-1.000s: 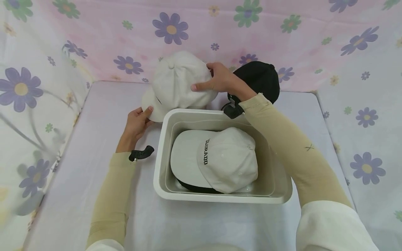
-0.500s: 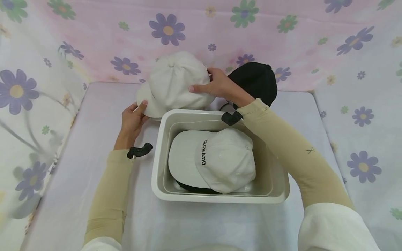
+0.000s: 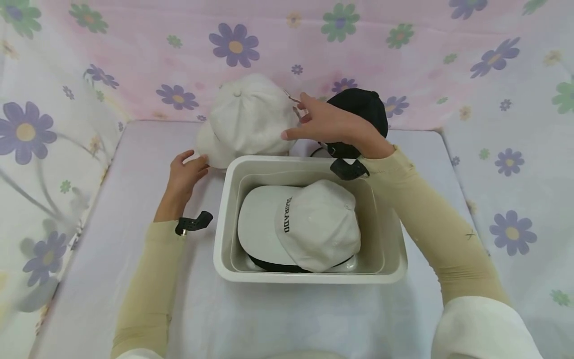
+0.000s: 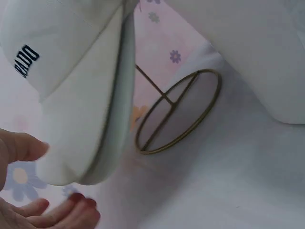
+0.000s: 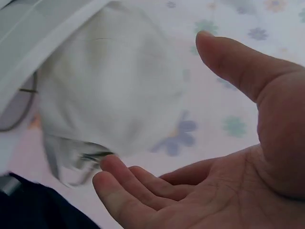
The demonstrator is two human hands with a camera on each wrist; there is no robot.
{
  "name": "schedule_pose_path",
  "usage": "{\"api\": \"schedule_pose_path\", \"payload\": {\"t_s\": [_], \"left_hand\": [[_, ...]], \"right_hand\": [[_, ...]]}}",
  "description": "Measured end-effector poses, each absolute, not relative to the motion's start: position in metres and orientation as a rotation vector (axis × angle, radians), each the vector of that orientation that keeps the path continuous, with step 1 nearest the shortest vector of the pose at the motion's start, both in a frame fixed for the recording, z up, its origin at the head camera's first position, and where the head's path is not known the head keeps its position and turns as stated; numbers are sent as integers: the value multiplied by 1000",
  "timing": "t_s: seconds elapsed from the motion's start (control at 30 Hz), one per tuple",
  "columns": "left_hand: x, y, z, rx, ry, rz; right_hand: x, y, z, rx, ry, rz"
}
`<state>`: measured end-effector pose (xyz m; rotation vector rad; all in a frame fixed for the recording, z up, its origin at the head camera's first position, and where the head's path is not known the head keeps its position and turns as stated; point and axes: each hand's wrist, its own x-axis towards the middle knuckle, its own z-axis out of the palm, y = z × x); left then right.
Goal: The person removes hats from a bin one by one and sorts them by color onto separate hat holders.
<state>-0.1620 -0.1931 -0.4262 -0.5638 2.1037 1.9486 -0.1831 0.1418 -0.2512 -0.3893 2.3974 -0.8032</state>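
Note:
At the back left stands a white cap (image 3: pixel 251 119) with its brim to the left. In the left wrist view two white brims (image 4: pixel 83 129) lie one over the other, and dark letters mark the upper cap. My left hand (image 3: pixel 184 177) is by the brim's edge, thumb above and fingers below with a gap between. My right hand (image 3: pixel 329 119) is at the back of the white cap, fingers spread and extended near its loose strap (image 5: pixel 78 162). Behind my right wrist a black cap (image 3: pixel 365 109) is partly hidden.
A light plastic bin (image 3: pixel 309 278) stands in front, holding a white lettered cap (image 3: pixel 314 227) over something black. A brass-coloured wire stand with a ring base (image 4: pixel 178 112) is beneath the back-left caps. Flowered cloth (image 3: pixel 278 45) hangs behind the table (image 3: pixel 134 199).
Both hands have loosened from the white cap. My right hand has drawn back slightly to the right, uncovering the strap. Earlier my left fingers pinched the brim.

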Motion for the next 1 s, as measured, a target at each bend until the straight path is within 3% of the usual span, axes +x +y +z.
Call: {"api": "schedule_pose_path", "payload": {"t_s": [0.23,0.43,0.77,1.0], "left_hand": [[-151,-201,-398,-347,2476,1664],[-141,-195,-365,-106,2825,1595],[-121,-140,-308,537,2875,1735],[-109,-109,-289,993,2761,1550]], "right_hand": [[-132,171,-206,-619,2526,-739],[-91,203,-195,-729,2601,-747],[-38,240,-229,-769,2574,-715],[-4,262,-272,-780,2620,-670]]}}
